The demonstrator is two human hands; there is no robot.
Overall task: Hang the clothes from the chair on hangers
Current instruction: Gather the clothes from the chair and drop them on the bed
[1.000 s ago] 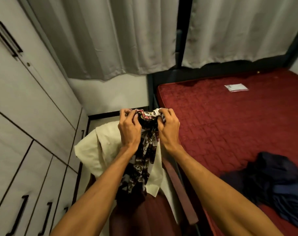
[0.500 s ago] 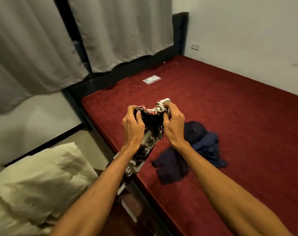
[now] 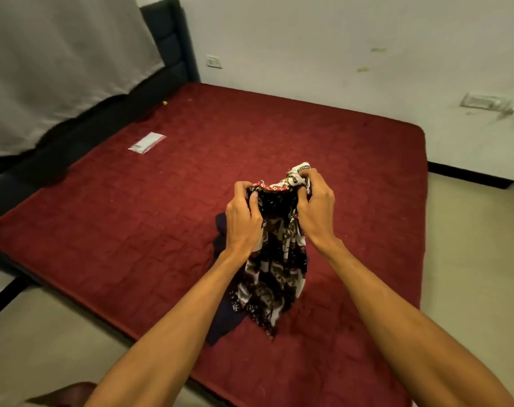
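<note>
- Left hand (image 3: 244,218) and right hand (image 3: 316,207) close together, both clamped on bunched top of garment (image 3: 275,277), which hangs over bed (image 3: 132,230).
- Risk: bunched fabric slips or tangles; hem could snag dark clothes (image 3: 220,321) underneath.

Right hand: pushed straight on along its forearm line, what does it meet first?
The right hand grips the black, white and red patterned garment, so that comes first. Beyond, probably the dark red quilted mattress; depth is unclear.

Patterned garment (image 3: 275,268): thin matt cloth; red mattress (image 3: 132,218): quilted, plush; curtain (image 3: 59,60): matt cloth.
</note>
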